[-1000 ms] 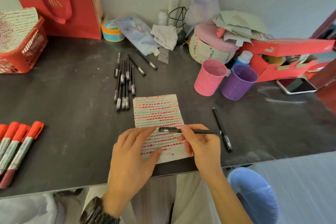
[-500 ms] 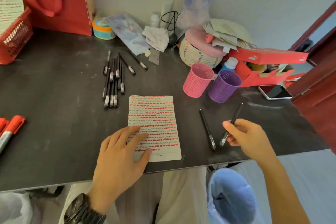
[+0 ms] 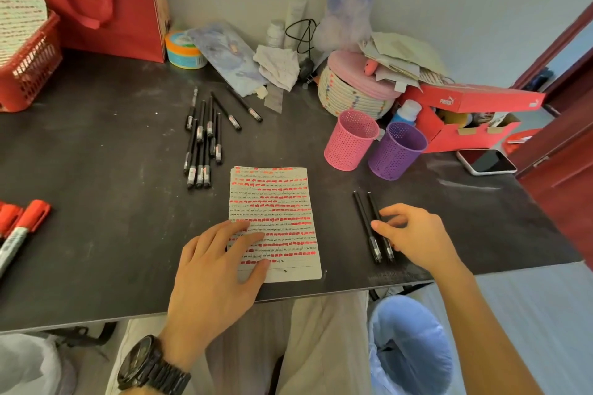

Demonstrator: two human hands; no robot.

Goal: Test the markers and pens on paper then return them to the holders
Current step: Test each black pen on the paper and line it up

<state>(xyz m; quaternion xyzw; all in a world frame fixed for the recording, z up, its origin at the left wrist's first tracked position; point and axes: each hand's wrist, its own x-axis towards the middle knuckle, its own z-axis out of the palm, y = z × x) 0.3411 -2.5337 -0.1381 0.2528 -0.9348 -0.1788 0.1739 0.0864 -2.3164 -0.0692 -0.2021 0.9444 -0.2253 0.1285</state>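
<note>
Pen set down after testing, right of paper

Untested pens [image 3: 202,144] wait far left; left hand [image 3: 218,266] lies flat, fingers spread, on paper [image 3: 279,202]; tested pen [image 3: 373,205] now lies beside another [image 3: 364,221]; right hand [image 3: 417,234] releases it, fingers loosely open.

A red-marked paper [image 3: 276,202] lies flat, near and central, with 2 black pens [image 3: 365,224] parallel just right of it and a pink holder [image 3: 349,141] and a purple holder [image 3: 396,151] upright beyond them.

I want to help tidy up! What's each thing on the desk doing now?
paper: flat, covered in marks, under left hand
two black pens: lying side by side, right hand touching one
pink holder: upright, no pens showing
purple holder: upright, no pens showing
red markers: capped
</note>
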